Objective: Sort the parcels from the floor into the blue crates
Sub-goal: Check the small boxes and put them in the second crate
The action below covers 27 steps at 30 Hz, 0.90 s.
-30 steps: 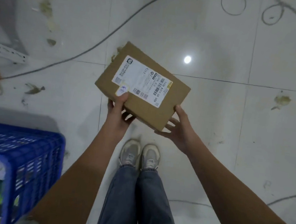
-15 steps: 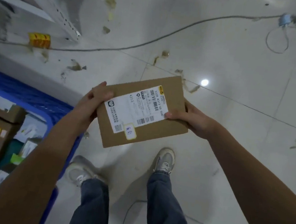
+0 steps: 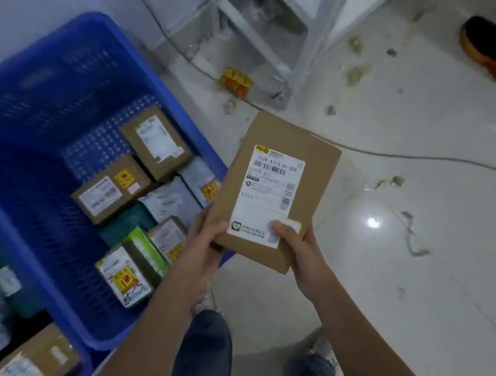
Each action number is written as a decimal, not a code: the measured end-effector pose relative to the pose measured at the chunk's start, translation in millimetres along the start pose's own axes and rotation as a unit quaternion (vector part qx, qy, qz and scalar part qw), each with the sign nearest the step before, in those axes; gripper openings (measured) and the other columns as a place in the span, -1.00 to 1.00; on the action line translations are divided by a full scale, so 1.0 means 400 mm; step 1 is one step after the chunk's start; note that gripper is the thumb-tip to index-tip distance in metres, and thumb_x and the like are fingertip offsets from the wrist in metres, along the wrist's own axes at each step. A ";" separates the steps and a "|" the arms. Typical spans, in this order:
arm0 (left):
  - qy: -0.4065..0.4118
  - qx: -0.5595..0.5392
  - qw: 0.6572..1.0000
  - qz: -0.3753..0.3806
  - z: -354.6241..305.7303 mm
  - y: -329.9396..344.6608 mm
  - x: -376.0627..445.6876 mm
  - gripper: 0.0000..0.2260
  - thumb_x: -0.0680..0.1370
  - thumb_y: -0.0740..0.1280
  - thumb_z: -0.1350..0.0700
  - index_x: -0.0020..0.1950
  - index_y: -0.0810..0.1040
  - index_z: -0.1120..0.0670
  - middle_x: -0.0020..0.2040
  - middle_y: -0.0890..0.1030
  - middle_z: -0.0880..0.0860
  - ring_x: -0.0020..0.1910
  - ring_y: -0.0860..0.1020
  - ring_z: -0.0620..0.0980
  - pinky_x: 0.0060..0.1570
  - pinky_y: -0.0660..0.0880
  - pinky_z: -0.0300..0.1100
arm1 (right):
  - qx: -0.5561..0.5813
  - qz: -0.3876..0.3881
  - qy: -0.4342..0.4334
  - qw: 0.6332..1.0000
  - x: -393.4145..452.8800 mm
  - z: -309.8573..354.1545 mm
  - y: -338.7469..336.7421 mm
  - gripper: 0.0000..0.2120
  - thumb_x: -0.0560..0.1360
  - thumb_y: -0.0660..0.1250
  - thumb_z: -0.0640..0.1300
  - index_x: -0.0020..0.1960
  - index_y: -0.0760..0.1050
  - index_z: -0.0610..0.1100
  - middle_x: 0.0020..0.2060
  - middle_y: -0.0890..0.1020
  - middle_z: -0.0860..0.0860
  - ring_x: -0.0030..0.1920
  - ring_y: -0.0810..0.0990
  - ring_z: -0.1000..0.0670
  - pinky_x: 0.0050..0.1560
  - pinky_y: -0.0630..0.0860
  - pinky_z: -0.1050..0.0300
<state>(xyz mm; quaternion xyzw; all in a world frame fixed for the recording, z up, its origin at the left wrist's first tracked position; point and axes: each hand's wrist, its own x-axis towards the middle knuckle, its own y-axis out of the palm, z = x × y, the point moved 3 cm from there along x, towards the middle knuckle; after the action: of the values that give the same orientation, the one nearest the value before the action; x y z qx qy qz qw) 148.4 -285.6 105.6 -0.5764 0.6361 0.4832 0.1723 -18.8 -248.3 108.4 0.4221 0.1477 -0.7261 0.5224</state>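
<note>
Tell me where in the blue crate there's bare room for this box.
The blue crate has bare floor in its far left half, bordered by the far wall and the brown parcels. The near right side is crowded with parcels.

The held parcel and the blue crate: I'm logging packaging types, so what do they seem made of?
Held parcel: apparently brown corrugated cardboard, matte, with crisp folded edges and a white paper label stuck on. Blue crate: likely moulded plastic, slightly glossy, with walls and base perforated in a regular grid.
</note>
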 end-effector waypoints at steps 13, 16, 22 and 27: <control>0.005 0.025 0.994 -0.102 -0.288 -0.398 0.121 -0.50 0.58 0.25 0.02 0.50 0.23 0.01 0.40 0.42 -0.01 0.33 0.42 0.00 0.39 0.32 -0.01 | -0.383 0.034 -0.124 0.915 0.329 0.071 0.530 -0.22 0.33 0.30 0.37 0.43 0.32 -0.02 0.29 0.46 -0.06 0.21 0.54 -0.02 0.12 0.59 0.05; 0.017 -0.031 0.993 -0.112 -0.300 -0.425 0.187 -0.51 0.59 0.23 0.01 0.51 0.21 0.00 0.42 0.38 -0.02 0.40 0.35 0.02 0.44 0.25 0.03 | -0.463 0.025 -0.140 0.875 0.412 0.070 0.586 -0.42 0.51 0.19 0.24 0.42 0.32 -0.05 0.26 0.45 -0.09 0.18 0.51 -0.05 0.17 0.52 0.02; 0.064 -0.047 0.977 -0.196 -0.316 -0.514 0.357 -0.51 0.60 0.24 0.01 0.51 0.23 0.00 0.40 0.41 -0.04 0.29 0.45 -0.01 0.37 0.37 -0.02 | -0.472 0.027 -0.098 0.876 0.575 0.009 0.637 -0.54 0.61 0.12 0.02 0.46 0.27 -0.13 0.37 0.43 -0.06 0.35 0.40 -0.07 0.27 0.38 0.09; 0.078 -0.034 0.971 -0.224 -0.309 -0.541 0.493 -0.59 0.64 0.16 0.10 0.49 0.26 0.04 0.39 0.43 0.01 0.27 0.46 0.02 0.31 0.43 -0.03 | -0.519 0.001 -0.145 0.842 0.673 -0.015 0.631 -0.53 0.61 0.13 0.04 0.45 0.29 -0.14 0.36 0.46 -0.09 0.36 0.41 -0.12 0.38 0.37 -0.09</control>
<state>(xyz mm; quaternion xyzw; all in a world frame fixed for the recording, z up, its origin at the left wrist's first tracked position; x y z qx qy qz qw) 330.5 -469.5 -79.1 -0.7456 0.4858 0.4069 0.2064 180.6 -518.5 -44.5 -0.0212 0.4249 -0.5953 0.6816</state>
